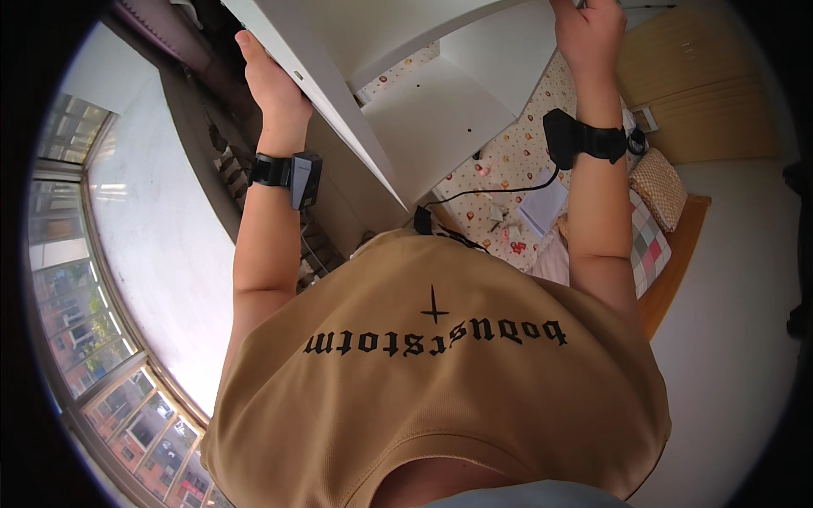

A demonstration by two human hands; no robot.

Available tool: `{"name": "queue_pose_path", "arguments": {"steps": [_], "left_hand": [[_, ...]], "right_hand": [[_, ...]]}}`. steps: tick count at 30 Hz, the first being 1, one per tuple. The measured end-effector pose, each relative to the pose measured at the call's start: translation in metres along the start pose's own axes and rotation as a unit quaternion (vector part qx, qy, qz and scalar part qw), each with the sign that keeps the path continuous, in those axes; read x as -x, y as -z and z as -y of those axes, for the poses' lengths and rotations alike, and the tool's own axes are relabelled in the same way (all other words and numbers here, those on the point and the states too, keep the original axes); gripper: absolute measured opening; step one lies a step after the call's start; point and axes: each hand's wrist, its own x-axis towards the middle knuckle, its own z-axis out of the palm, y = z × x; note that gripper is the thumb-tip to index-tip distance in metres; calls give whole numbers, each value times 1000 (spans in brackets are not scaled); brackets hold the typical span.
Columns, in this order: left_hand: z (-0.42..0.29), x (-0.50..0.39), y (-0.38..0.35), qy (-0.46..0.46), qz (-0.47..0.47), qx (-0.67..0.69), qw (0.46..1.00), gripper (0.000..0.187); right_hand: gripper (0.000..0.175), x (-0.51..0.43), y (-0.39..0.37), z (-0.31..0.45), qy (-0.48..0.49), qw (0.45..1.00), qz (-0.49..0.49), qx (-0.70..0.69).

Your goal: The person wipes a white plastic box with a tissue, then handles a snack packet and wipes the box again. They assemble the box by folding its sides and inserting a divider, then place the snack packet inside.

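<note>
A white shelf unit [438, 101] with open compartments stands tilted in the view before me, cut off by the top edge. My left hand [273, 79] is on its left side panel [330, 82], thumb pointing up along the edge and the other fingers hidden behind. At the top right, my right hand [591, 35] is curled at the unit's far right edge; the picture's rim cuts off part of its fingers. Each wrist wears a black strap with a device: a grey-black one [306, 181] on the left, a black one [562, 140] with a cable on the right.
Behind the unit lies a bed with a patterned sheet [463, 184], papers [544, 202] and small items. A checked pillow [648, 244] and a woven cushion [660, 187] rest by the wooden bed edge [676, 267]. Windows [82, 273] and a white sill [146, 222] run along the left.
</note>
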Motion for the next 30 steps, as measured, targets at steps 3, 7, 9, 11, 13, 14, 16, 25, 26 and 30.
{"name": "queue_pose_path", "arguments": {"steps": [3, 7, 9, 11, 13, 14, 16, 25, 26, 30], "left_hand": [[-5, -6, -19, -5, 42, -51, 998, 63], [-14, 1, -47, 34, 77, -24, 996, 63], [-13, 15, -65, -5, 91, -26, 995, 64], [-9, 29, -84, -43, 88, -78, 992, 63], [-8, 41, -95, -52, 80, -97, 991, 64], [-8, 43, -100, -48, 70, -96, 992, 65], [-6, 47, -103, -59, 56, -71, 994, 46], [4, 100, -74, -360, 278, -436, 777, 21], [2, 104, -70, -353, 291, -473, 753, 24], [11, 109, -53, -381, 261, -596, 657, 34]], "right_hand": [[22, 1, 44, 6, 27, 983, 41, 175], [35, 46, 83, 8, 38, 997, -25, 56], [40, 100, 71, 8, 31, 999, 3, 5], [44, 144, 59, 1, -66, 984, 158, 57], [37, 158, 48, -29, -95, 963, 247, 57], [34, 162, 48, -43, -92, 955, 279, 50], [29, 174, 54, -58, -112, 940, 320, 39], [49, 197, 77, -69, 18, 938, 316, 141], [52, 193, 79, -75, 24, 927, 341, 152], [58, 184, 84, -84, -3, 928, 320, 192]]}}
